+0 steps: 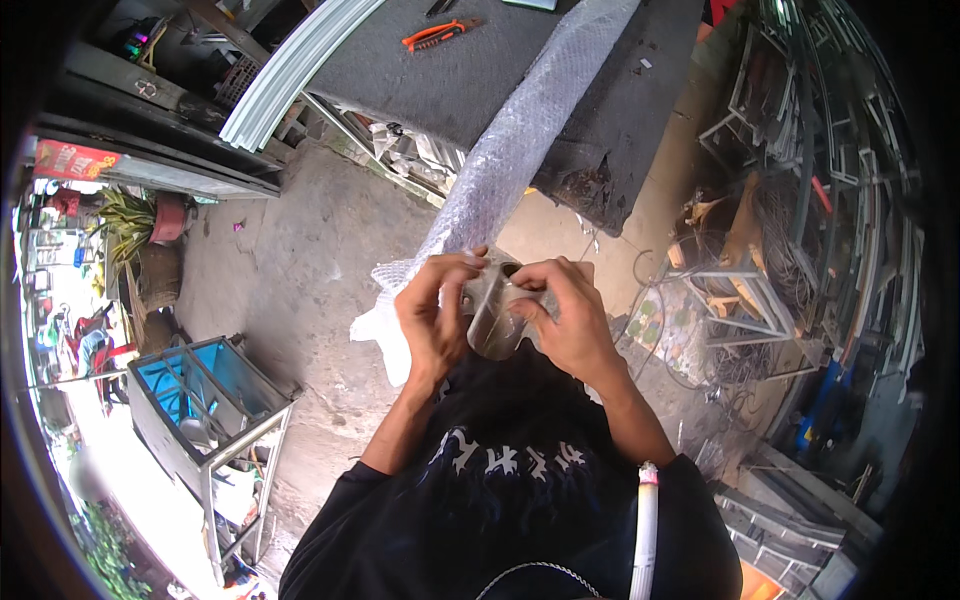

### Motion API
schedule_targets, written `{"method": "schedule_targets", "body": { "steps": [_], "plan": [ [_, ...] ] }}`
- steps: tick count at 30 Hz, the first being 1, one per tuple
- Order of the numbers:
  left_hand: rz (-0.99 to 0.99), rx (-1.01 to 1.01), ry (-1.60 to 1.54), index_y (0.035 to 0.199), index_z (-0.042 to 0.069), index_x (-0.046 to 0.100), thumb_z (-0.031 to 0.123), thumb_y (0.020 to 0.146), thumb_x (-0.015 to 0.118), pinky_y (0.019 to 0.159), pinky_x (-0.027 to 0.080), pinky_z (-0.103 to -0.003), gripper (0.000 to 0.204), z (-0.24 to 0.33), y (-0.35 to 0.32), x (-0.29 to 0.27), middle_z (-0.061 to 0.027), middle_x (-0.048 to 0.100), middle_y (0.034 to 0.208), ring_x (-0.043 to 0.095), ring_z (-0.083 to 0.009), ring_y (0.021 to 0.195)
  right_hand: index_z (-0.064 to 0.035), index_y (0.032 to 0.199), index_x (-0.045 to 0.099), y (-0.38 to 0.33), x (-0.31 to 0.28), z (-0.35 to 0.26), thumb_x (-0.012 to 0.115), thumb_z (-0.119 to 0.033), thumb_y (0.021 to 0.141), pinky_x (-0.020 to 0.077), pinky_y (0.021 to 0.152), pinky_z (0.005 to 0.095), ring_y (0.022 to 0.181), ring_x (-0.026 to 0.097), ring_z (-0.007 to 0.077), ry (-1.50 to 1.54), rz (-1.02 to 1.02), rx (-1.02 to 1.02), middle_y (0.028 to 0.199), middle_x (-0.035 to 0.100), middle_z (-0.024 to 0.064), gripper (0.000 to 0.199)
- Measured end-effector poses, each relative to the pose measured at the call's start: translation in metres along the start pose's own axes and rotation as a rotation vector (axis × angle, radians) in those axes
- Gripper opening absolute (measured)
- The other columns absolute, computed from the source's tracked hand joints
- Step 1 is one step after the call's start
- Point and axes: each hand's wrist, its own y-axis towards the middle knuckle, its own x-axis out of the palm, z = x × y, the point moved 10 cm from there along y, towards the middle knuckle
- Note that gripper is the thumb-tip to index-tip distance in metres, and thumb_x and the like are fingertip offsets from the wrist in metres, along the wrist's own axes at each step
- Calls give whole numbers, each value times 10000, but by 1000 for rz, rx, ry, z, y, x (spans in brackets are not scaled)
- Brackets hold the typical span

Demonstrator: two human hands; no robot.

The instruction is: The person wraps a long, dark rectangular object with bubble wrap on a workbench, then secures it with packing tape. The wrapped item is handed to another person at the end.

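Both left hand (432,305) and right hand (570,315) grasp a brownish roll (492,335) in their grip, near bubble wrap (515,135) overhanging a dark tabletop (400,90).

Left grip (433,312) and right grip (574,320) hold a brownish roll (494,335).

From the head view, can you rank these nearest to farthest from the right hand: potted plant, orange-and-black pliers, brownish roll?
1. brownish roll: touching the right hand
2. orange-and-black pliers: ahead, on the dark tabletop
3. potted plant: far off to the left
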Motion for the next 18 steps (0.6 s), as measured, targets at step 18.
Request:
{"method": "schedule_targets", "body": {
  "steps": [18],
  "plan": [
    [-262,-534,-707,936,124,513,335,1197,473,561,269,-253,339,-27,38,-32,51,344,758,266,-65,608,-60,1143,498,-7,86,30,743,-57,1015,601,739,264,1080,661,150,965,194,318,1511,563,191,277]
  ]
}}
